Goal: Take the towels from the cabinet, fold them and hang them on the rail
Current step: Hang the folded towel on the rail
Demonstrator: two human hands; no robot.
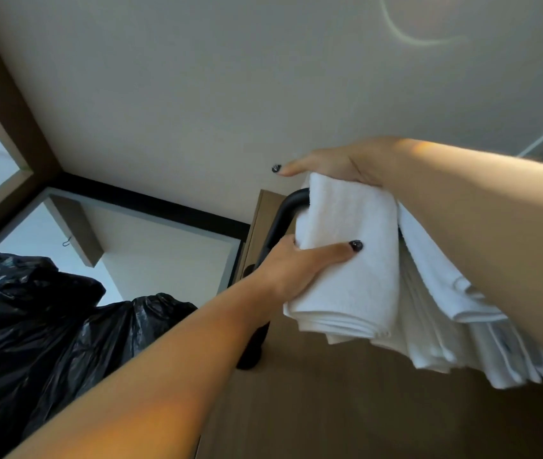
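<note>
Gripping folded white towel (346, 260) at centre right of frame, left hand (296, 270) had thumb across front face, fingers hidden behind fold. Right hand (333, 164) rested on towel's top edge, fingers hidden behind it, thumb straight, pointing left. Towel draped over black rail (285, 217) mounted on wooden panel (329, 409). More white towels (445, 326) hung just right of it, touching. Black plastic bag (48, 326) filled lower left of frame.
</note>
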